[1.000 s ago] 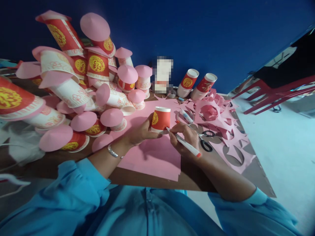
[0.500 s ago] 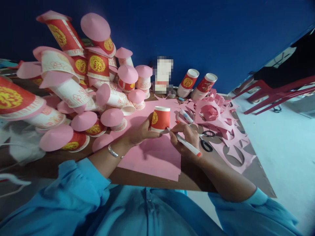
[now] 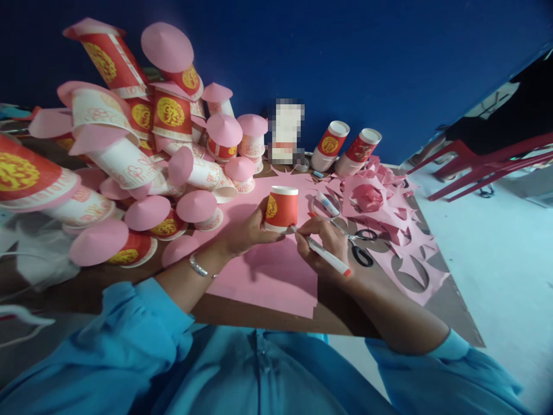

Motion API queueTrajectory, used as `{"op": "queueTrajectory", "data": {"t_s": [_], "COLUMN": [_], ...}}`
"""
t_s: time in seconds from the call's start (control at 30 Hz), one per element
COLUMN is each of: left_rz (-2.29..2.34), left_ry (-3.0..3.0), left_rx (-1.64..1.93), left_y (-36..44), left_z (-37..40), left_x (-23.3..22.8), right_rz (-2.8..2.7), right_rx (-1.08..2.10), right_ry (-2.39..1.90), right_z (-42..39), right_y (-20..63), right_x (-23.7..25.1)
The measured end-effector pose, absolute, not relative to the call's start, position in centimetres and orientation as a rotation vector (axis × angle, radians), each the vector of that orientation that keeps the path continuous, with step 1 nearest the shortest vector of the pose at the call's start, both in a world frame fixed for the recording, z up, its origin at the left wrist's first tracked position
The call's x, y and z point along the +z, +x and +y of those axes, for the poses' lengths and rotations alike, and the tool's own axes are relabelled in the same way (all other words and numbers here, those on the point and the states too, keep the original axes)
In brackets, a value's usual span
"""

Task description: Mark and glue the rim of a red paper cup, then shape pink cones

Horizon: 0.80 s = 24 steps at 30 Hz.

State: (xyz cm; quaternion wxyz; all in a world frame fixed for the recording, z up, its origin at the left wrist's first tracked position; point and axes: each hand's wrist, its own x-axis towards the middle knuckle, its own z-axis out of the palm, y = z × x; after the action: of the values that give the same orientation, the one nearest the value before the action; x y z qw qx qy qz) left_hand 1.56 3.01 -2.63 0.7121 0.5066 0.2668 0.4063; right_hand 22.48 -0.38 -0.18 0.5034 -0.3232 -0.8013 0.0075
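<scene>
Marker at the rim of the upturned cup

Your left hand (image 3: 248,230) grips the red cup (image 3: 281,208) on the pink paper (image 3: 268,276); your right hand (image 3: 324,245) clasps the marker (image 3: 326,256). Loosen either, and the line could skew.

Blue sleeves (image 3: 142,334), silver bracelet (image 3: 197,267) on left wrist.

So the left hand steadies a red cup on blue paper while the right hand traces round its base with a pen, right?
Not quite: the paper is pink, as the head view shows. The left hand steadies the red cup; the right hand holds the pen at its base.
</scene>
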Motion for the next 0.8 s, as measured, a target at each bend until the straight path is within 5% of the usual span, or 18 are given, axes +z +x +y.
{"op": "queueTrajectory", "data": {"t_s": [0.8], "left_rz": [0.432], "left_ry": [0.915], "left_rx": [0.980], "left_y": [1.7], "left_z": [3.1], "left_x": [-1.6], "right_rz": [-1.606], "right_rx": [0.404], "right_ry": [-0.975], "right_z": [0.1], "right_y": [23.0], "right_x": [-1.9]}}
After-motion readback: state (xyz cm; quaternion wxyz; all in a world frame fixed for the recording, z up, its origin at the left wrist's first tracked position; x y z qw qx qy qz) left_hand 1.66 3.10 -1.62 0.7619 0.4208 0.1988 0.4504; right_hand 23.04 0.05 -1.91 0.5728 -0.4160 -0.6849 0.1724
